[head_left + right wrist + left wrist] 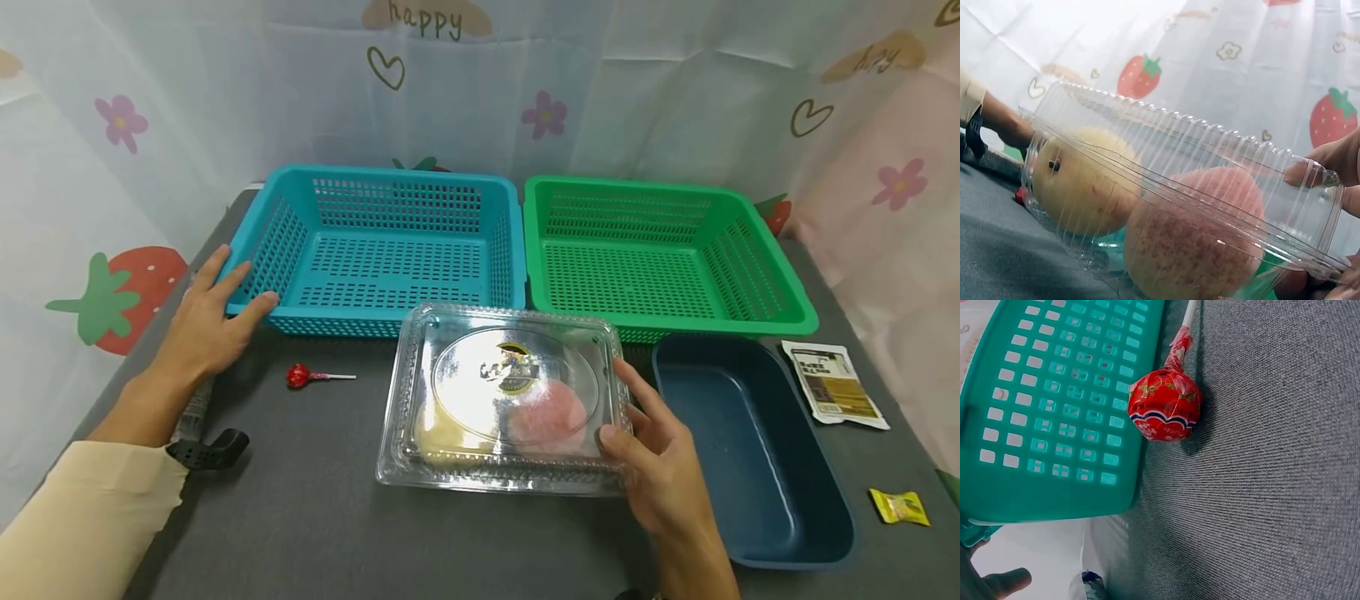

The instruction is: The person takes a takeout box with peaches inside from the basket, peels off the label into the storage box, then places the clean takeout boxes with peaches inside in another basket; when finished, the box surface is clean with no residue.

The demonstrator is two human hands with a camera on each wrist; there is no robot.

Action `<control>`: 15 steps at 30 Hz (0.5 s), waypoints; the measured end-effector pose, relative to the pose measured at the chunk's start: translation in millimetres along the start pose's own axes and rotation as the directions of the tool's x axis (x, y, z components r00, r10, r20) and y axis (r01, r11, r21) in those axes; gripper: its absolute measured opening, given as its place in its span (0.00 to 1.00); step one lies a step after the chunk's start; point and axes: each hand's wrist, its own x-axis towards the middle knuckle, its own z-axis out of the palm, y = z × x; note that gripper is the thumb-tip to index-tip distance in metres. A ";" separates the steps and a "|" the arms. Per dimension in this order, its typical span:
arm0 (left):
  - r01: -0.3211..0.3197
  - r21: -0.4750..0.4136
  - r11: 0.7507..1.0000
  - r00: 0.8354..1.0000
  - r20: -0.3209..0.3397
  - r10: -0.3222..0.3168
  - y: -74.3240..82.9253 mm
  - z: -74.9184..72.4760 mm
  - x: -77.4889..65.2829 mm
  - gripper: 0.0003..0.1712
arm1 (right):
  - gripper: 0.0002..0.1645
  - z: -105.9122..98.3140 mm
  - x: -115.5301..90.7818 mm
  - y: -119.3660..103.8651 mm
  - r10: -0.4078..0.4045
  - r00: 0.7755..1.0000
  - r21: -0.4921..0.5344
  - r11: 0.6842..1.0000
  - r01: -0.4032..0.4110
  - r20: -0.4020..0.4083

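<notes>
My right hand [663, 467] grips the right side of a clear plastic clamshell box [517, 479], thumb on the lid near its edge. The box is tilted in front of the baskets and overlaps their near rims in the head view. Inside lie a pinkish peach [1197, 244] and a pale yellow round fruit [1085, 181] with a dark stem spot. My left hand [206, 325] rests at the near left corner of a blue perforated basket [337, 321], fingers spread and fingertips at its rim. A red-wrapped lollipop [298, 376] lies on the table below that basket.
Right of the blue basket stands a green basket [675, 327]. A dark blue tub [757, 433] is beside my right hand, with a white-and-brown packet [832, 383] and a yellow wrapped candy [900, 507] beyond it. A printed curtain [465, 100] hangs behind.
</notes>
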 end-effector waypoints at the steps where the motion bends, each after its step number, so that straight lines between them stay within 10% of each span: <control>1: 0.001 0.002 1.000 1.000 -0.001 -0.001 0.2 0.0 0.0 0.42 | 0.40 -1.0 -0.5 0.9 0.002 1.000 -0.003 1.000 -0.002 0.002; 15: -0.001 0.004 1.000 1.000 0.005 0.001 -0.9 -0.5 0.9 0.42 | 0.40 -12.6 -8.5 11.3 -0.006 0.999 -0.006 1.000 0.007 0.046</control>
